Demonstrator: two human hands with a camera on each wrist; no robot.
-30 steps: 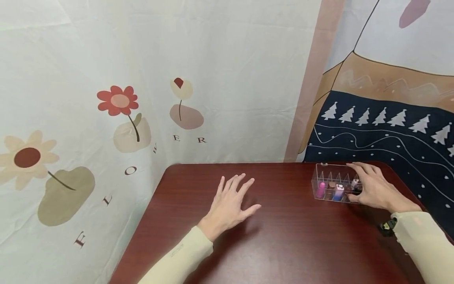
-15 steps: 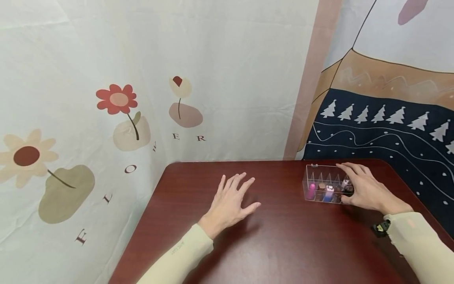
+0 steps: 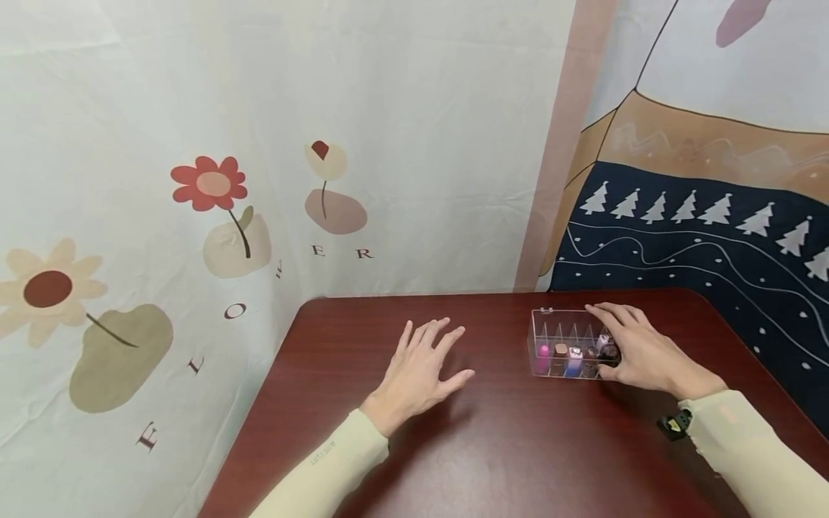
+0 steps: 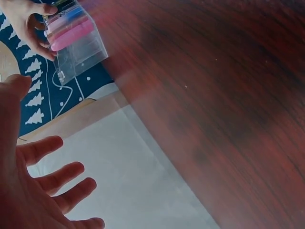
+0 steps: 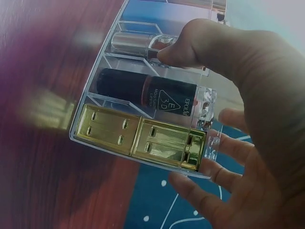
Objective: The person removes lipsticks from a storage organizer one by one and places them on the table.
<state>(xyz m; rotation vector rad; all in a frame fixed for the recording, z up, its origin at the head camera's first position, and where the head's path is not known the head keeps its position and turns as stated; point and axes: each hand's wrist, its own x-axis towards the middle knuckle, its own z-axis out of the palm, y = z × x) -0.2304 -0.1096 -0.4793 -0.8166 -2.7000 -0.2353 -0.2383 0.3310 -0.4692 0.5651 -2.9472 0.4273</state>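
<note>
A clear plastic lipstick organizer (image 3: 550, 328) with divided compartments sits at the right of the table. My right hand (image 3: 648, 361) grips its right end, thumb on the near side and fingers over the far side. In it are a pink lipstick (image 3: 542, 357) and a blue-and-lilac one (image 3: 573, 363). The right wrist view shows a gold lipstick (image 5: 109, 130) in the end compartment, a black lipstick tube (image 5: 121, 88) beside it, then a silver-capped one (image 5: 129, 44) near the thumb. Over the table's middle, my left hand (image 3: 414, 378) is spread with nothing in it.
The dark red wooden table (image 3: 499, 446) reaches back to a pale curtain (image 3: 440, 144) printed with flowers. A navy cloth (image 3: 686, 244) with white trees hangs along the right side, close to the table's edge.
My right hand has brought the organizer leftward and slightly nearer across the table. The left hand stays in place with fingers spread.
</note>
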